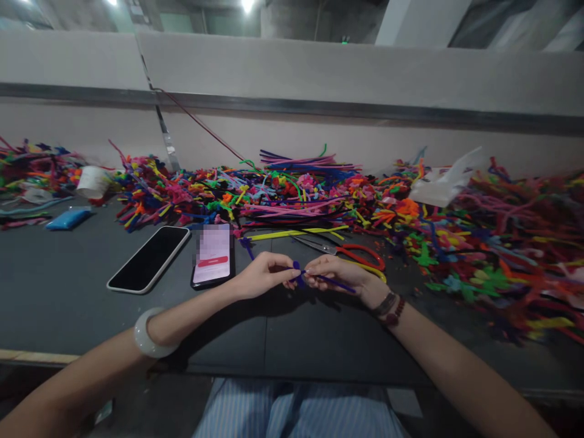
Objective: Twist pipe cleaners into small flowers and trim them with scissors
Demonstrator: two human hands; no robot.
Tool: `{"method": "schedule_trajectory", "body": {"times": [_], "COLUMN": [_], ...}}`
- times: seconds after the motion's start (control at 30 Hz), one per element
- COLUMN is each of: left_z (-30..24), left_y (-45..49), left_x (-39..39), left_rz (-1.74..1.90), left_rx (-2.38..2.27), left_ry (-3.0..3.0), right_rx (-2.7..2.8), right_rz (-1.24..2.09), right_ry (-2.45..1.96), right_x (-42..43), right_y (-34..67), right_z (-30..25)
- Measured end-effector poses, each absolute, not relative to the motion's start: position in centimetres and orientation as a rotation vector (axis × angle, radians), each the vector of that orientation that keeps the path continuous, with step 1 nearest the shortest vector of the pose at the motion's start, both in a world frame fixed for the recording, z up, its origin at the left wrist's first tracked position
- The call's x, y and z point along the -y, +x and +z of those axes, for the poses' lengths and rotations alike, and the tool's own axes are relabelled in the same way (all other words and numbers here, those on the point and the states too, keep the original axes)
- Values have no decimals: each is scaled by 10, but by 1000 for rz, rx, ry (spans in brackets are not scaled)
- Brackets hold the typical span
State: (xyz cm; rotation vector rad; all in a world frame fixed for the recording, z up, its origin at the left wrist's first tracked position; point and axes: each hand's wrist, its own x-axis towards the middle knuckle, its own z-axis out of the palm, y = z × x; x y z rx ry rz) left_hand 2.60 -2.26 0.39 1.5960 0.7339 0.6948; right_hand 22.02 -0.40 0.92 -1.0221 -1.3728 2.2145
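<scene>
Both hands meet above the dark table, fingertips pinched close together on a purple pipe cleaner (340, 285). My left hand (267, 277) grips it from the left, where a small bent purple part stands up between the fingers. From the other side my right hand (340, 274) pinches it, and one straight end sticks out below the right fingers toward the right. The exact shape between the fingertips is partly hidden. Just behind my right hand lie red-handled scissors (365, 254), blades pointing left. Yellow pipe cleaners (296, 233) rest beyond the hands.
A phone with a dark screen (149, 258) and a phone with a lit screen (213, 255) lie left of the hands. Heaped colourful pipe cleaners (196, 191) line the back. A white cup (92, 182), a blue packet (69, 219) and a white plastic bag (440, 187) are among them.
</scene>
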Motion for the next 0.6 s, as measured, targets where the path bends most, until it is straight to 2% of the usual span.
{"method": "schedule_trajectory", "body": {"times": [0.33,0.6], "left_z": [3,-1], "left_y": [28,25], "left_x": [20,17], "left_rz": [717,720], "left_rx": [-760,-760], "left_ry": [1425,1345], "right_rx": [1255,1180], "right_rz": [2262,2213], "right_ry": [-813,-920], "right_x": [2,2], "right_y": [224,226], "right_z": [5,9]}}
